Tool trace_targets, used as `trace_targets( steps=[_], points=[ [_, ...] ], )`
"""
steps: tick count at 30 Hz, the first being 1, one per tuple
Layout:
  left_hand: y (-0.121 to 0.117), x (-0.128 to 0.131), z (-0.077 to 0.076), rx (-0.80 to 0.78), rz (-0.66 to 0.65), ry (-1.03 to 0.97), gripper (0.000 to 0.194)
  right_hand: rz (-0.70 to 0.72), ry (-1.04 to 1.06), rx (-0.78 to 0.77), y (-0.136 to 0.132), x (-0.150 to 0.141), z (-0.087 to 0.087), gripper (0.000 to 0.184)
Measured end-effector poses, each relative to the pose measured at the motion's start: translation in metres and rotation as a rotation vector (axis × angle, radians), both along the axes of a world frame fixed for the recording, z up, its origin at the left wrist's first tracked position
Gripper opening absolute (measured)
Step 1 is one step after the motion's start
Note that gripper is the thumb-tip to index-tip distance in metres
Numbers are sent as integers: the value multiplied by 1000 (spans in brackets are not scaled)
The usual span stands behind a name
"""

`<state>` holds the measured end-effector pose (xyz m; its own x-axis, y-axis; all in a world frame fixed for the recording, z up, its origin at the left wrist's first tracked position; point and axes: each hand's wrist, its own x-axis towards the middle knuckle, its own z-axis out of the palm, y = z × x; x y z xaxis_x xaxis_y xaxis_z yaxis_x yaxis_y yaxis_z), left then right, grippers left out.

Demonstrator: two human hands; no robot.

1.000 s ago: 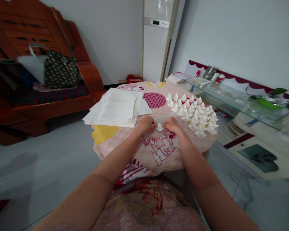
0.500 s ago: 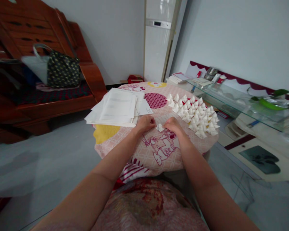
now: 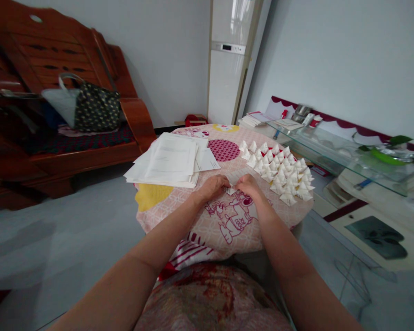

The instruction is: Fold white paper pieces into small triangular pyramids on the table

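A small piece of folded paper (image 3: 231, 190) with print on it is between my two hands, above the cloth-covered table (image 3: 179, 209). My left hand (image 3: 214, 186) pinches its left side, and the fingertips are close to the middle. My right hand (image 3: 247, 185) grips the right side with thumb and fingers together. Just beyond my hands lies a flat printed sheet (image 3: 239, 174). Several folded paper pieces (image 3: 279, 166) with pointed tips stand in rows to the right of my right hand.
Left of my hands rests a loose stack of printed sheets (image 3: 169, 161). A glass-topped cabinet (image 3: 352, 161) runs along the right wall. Behind the table stands a tall white air conditioner (image 3: 227, 82). A wooden bench (image 3: 62, 151) with bags is at far left.
My left hand has moved inward over the folded paper, closer to my right hand. The whole view has shifted a little, so the scene sits lower in the picture.
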<state>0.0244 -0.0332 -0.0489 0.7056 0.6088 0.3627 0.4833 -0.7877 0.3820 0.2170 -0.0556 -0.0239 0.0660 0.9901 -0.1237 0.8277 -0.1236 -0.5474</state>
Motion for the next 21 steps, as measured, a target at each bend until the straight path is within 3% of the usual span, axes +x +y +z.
trace_targets(
  steps=[12, 21],
  points=[
    [-3, 1, -3, 27, -7, 83, 37, -9, 21, -69, 1, 1, 2, 13],
    [-7, 2, 3, -6, 13, 106, 35, 2, -76, -7, -1, -6, 7, 13]
  ],
)
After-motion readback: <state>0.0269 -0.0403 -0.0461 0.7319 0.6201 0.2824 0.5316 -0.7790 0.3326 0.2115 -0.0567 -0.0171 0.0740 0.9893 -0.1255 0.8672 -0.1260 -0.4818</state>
